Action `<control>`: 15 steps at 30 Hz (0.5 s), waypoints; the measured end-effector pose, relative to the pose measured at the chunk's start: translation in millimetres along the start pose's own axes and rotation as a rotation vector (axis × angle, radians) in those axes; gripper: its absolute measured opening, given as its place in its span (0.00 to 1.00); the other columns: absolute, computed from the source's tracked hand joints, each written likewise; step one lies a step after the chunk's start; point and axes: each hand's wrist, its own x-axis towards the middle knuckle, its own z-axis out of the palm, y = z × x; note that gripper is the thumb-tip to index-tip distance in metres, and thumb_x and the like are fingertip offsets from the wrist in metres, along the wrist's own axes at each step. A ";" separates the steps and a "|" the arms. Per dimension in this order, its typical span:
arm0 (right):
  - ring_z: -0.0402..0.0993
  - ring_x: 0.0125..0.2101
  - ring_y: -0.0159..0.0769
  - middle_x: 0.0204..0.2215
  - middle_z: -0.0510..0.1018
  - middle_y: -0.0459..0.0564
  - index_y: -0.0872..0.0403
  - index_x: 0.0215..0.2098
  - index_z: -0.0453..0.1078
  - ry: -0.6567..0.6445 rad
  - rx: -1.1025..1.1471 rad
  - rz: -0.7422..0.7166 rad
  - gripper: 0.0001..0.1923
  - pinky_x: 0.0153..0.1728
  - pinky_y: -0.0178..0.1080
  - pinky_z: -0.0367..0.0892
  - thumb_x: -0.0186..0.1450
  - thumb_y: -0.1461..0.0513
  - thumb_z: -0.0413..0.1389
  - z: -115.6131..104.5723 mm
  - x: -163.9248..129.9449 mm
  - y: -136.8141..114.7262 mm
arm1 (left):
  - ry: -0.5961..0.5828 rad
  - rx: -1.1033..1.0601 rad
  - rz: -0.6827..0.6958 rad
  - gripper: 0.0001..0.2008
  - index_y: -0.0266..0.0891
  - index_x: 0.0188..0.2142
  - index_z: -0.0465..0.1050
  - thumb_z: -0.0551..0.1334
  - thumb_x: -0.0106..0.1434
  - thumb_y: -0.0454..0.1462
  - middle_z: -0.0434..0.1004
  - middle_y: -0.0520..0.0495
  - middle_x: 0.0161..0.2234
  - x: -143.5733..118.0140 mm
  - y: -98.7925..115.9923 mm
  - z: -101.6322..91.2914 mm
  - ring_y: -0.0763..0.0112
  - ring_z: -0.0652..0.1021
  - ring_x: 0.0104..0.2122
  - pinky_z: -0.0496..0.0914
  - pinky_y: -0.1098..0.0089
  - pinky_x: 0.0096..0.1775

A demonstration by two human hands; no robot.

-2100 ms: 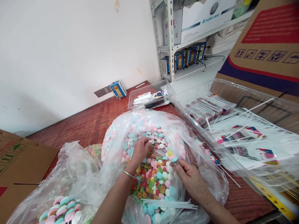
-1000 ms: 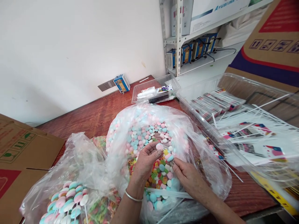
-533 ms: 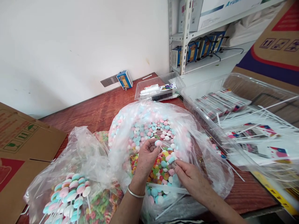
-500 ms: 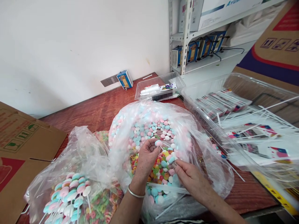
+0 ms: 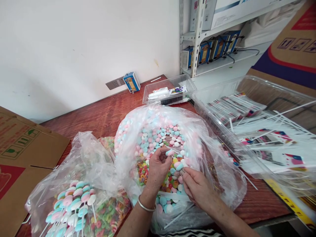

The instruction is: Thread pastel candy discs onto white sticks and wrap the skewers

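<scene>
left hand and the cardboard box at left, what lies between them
In the head view, a crumpled clear bag lies nearer the cardboard box, and a candy-filled bag's side nearer the left hand.

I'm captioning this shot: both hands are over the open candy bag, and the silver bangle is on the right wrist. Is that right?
Not quite: the head view shows the silver bangle on the left wrist, not the right. The rest stands: the left hand and right hand are both over the open candy bag.
</scene>
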 end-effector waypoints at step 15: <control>0.70 0.28 0.38 0.27 0.75 0.46 0.52 0.36 0.69 0.141 -0.597 -0.327 0.14 0.31 0.36 0.61 0.69 0.57 0.43 -10.6 18.2 20.5 | -0.038 0.348 0.265 0.16 0.42 0.47 0.73 0.55 0.63 0.28 0.78 0.46 0.40 -35.6 -19.0 -5.9 0.68 0.78 0.38 0.72 0.68 0.41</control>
